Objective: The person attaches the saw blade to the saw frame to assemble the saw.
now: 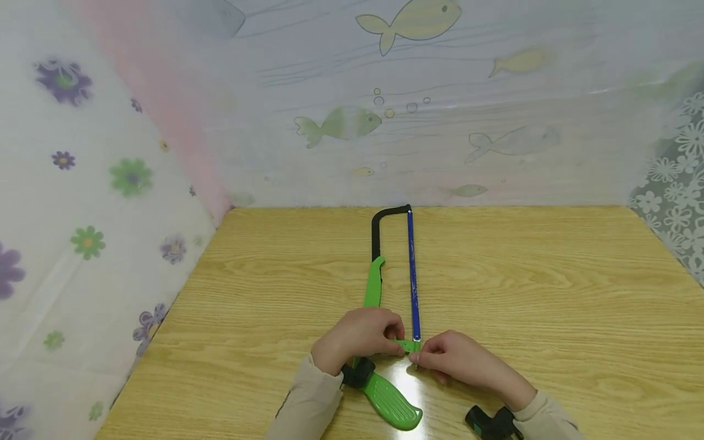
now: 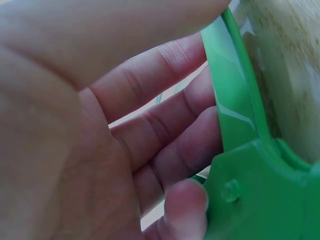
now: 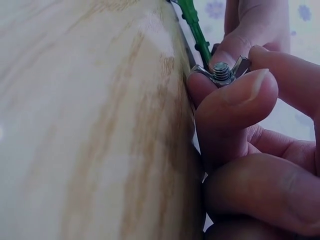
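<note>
A hacksaw (image 1: pixel 373 287) lies on the table, its black front bow (image 1: pixel 376 237) pointing away and its ribbed green handle (image 1: pixel 395 404) nearest me. The blue blade (image 1: pixel 414 275) runs along its right side, fixed at both ends. My left hand (image 1: pixel 360 333) holds the green frame beside the blade's near end; its fingertips (image 2: pixel 202 135) bear on the green part in the left wrist view. My right hand (image 1: pixel 464 360) pinches a metal wing nut (image 3: pixel 223 74) at that end. A threaded bolt tip sticks out of the nut.
The wood-grain table (image 1: pixel 550 293) reaches back to a curtain printed with fish (image 1: pixel 352 125). A flowered sheet (image 1: pixel 88 241) hangs at the left, another patterned cloth (image 1: pixel 676 177) at the right. A black camera (image 1: pixel 359 373) sits on the left wrist, another (image 1: pixel 489 421) on the right.
</note>
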Tool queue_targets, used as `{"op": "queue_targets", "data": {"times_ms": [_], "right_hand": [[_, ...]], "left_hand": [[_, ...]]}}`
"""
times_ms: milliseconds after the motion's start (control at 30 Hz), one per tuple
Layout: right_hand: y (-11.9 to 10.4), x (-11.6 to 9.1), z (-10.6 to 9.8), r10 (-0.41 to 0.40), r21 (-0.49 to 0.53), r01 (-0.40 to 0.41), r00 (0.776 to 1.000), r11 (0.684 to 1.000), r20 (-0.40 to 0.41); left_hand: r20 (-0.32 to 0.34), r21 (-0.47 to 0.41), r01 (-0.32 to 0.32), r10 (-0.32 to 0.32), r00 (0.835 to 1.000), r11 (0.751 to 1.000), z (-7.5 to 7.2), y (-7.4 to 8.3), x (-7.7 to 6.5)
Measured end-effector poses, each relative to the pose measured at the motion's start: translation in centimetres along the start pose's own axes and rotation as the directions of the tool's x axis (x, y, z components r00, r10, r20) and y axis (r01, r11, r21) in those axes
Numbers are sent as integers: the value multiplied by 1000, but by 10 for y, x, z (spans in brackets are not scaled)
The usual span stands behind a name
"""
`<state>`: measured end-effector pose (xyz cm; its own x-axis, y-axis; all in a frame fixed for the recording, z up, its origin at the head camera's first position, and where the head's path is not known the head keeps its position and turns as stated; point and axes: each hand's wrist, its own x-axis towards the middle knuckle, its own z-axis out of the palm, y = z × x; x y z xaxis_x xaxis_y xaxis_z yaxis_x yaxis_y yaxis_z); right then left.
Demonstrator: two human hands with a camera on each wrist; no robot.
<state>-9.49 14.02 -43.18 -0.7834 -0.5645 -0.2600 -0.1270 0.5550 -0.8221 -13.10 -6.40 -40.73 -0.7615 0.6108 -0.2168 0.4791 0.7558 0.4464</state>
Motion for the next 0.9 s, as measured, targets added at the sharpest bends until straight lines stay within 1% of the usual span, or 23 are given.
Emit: {"op": "queue_targets", "data": {"times_ms": [333, 533, 733, 900], "right_hand": [[-1, -2, -2, -5, 5, 5, 1000, 1000, 23], [1, -2, -2, -31, 12, 31, 999, 999, 23], [3, 0, -1, -23, 14, 23, 1000, 1000, 3], [4, 0, 0, -6, 38, 7, 1000, 999, -20]], "left_hand": [[5, 13, -9, 9, 1000, 1000, 1, -1, 1], [1, 12, -11, 11, 1000, 1000, 1, -1, 1], [-2, 10, -11, 11, 1000, 1000, 1, -1, 1], [-4, 5, -10, 10, 1000, 1000, 1, -1, 1]]}}
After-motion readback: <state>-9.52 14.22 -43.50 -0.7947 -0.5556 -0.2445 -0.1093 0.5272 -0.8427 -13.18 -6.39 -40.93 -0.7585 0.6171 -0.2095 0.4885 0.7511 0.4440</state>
